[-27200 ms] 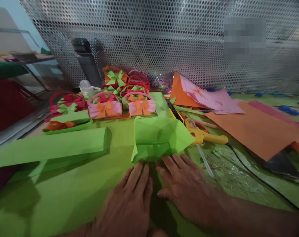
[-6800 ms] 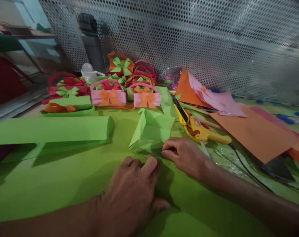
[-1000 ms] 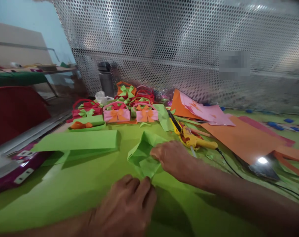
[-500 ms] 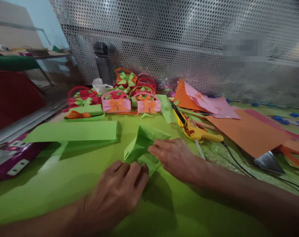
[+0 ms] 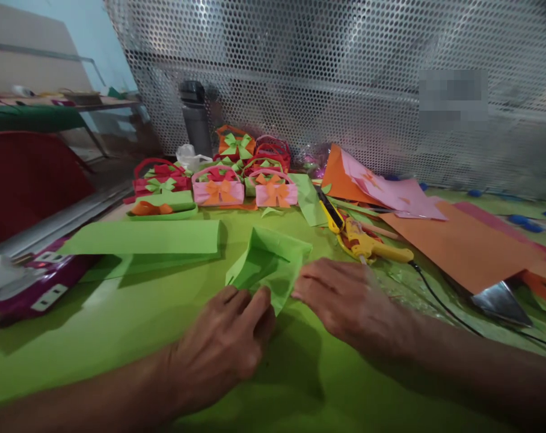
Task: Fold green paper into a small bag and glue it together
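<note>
A folded green paper box [image 5: 268, 255] lies open side up on the green table, its walls tilted outward. My left hand [image 5: 232, 334] is closed on its near edge, thumb hidden beneath the fingers. At its right side, my right hand [image 5: 345, 300] has its fingers pressed together against the near right corner, gripping the paper wall there. Left of the box rests a folded green paper sheet [image 5: 147, 237].
Small paper bags with bows, including a pink bag [image 5: 219, 191], stand at the back before a grey bottle [image 5: 195, 120]. To the right lie a yellow glue gun [image 5: 367, 243], a box cutter [image 5: 329, 207] and orange paper [image 5: 462, 249]. A purple power strip [image 5: 42, 282] sits at left.
My right hand has shifted from inside the green box outward to its right edge. My left hand still holds the near edge. The view has turned slightly left.
</note>
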`<state>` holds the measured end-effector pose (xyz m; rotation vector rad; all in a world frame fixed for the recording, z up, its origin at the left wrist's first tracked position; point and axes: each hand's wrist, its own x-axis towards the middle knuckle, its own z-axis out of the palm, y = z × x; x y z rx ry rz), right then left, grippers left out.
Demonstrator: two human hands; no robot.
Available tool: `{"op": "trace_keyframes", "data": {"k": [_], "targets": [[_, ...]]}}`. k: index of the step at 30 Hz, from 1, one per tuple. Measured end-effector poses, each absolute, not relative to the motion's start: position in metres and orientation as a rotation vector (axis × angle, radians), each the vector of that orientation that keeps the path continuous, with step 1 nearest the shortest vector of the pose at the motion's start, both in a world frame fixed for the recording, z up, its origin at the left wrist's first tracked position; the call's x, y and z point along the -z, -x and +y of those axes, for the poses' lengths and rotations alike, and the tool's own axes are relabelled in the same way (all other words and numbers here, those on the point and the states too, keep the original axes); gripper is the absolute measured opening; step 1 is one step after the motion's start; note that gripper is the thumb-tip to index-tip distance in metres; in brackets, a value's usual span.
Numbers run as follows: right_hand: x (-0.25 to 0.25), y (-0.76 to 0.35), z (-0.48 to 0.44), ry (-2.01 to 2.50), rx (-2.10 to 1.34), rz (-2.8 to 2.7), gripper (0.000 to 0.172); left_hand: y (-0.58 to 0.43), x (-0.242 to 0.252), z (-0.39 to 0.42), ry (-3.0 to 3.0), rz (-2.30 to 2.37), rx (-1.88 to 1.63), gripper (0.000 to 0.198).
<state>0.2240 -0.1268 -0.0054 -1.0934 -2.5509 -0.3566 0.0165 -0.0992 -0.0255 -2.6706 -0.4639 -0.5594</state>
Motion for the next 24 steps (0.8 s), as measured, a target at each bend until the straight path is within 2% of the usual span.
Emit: {"op": "trace_keyframes", "data": {"k": [5,11,16,24], "targets": [[0.017,-0.226,-0.131,1.009,0.438,-2.587,0.019,-0.015,0.024,-0.099,2.662,-0.422,0.668,0.036],[0.017,-0.222,-0.125,0.896,0.587,-2.493,0.020,-0.013,0.018,-0.100,2.660,-0.385,0.751,0.029],[0.022,-0.219,-0.125,0.846,0.570,-2.430,0.023,-0.011,0.017,-0.101,2.629,-0.328,0.769,0.023],[0.034,-0.219,-0.125,0.850,0.573,-2.519,0.024,-0.010,0.022,-0.105,2.709,-0.291,0.698,0.031]]}}
